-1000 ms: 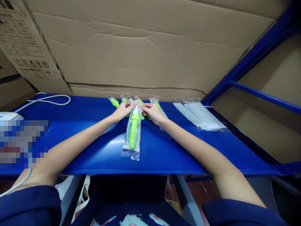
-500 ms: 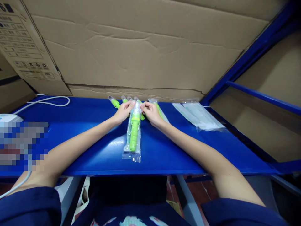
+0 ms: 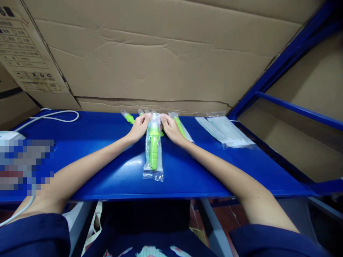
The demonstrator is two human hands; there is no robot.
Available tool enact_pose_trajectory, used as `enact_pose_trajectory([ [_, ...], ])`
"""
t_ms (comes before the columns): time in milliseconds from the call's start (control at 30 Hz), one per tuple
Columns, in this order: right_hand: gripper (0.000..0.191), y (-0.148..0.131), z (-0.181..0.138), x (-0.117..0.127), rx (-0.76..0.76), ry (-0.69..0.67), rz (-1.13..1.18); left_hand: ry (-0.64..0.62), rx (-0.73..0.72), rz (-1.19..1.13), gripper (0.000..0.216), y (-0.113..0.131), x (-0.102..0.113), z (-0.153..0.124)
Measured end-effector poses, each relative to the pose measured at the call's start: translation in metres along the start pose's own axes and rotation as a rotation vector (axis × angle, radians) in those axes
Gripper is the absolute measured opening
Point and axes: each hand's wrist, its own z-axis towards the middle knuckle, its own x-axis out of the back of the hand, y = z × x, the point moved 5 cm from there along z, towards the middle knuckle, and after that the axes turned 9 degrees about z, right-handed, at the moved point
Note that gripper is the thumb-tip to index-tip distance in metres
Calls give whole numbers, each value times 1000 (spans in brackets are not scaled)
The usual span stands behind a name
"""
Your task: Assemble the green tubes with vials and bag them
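A clear plastic bag (image 3: 153, 150) holding a green toy-like item lies lengthwise on the blue table (image 3: 107, 167). My left hand (image 3: 139, 126) pinches the bag's far end from the left. My right hand (image 3: 171, 129) pinches the same end from the right. Both hands are closed on the bag's top edge. Behind my hands lie several loose green items with clear caps (image 3: 128, 116). Another bagged green item (image 3: 181, 126) lies just right of my right hand.
A stack of flat clear bags (image 3: 227, 132) lies at the right of the table. A white cable (image 3: 53, 116) loops at the back left, beside a white device (image 3: 9, 135). Cardboard boxes (image 3: 160, 53) wall off the back. A blue frame rail (image 3: 294, 109) runs on the right.
Both hands have kept hold of the bag's top end and shifted it slightly away from me and to the right; the bag now lies straighter.
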Motion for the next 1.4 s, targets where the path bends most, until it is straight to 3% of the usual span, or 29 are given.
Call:
enact_pose_trajectory([
  [133,45,10,-12,-18,-291,-229,254,200,115,61,51,-13,20,5],
  [200,64,6,-18,-25,-319,-299,253,214,150,96,51,-18,27,10],
  [267,76,0,-19,-23,-321,-267,231,169,198,144,54,-22,32,17],
  [333,73,-5,-13,-11,-322,-164,167,163,198,246,50,-19,36,22],
  [433,64,-8,2,21,-354,-31,-95,185,-13,493,36,15,32,21],
  [533,60,-5,15,54,-352,-9,-469,11,-293,687,37,67,4,-4],
  [667,58,14,19,76,-412,-85,-728,-339,-495,894,23,122,-33,-71],
  [767,58,27,21,79,-413,-144,-847,-631,-583,974,21,139,-42,-128],
  [867,50,33,23,74,-356,-160,-879,-841,-553,778,18,143,-43,-175],
  [967,51,33,23,65,-345,-119,-851,-963,-521,487,21,134,-57,-212],
  [1067,42,24,21,54,-259,-97,-941,-1057,-486,342,23,107,-80,-240],
  [1133,34,12,19,51,-159,-85,-1017,-1234,-322,289,26,76,-91,-259],
  [1167,34,5,18,51,-121,-76,-1037,-1292,-153,364,29,55,-91,-266],
  [1300,37,-16,13,67,-96,-9,-1023,-1280,328,769,44,-14,-59,-283],
  [1400,32,-19,4,88,-96,39,-1007,-1204,443,830,49,-44,-34,-291],
])
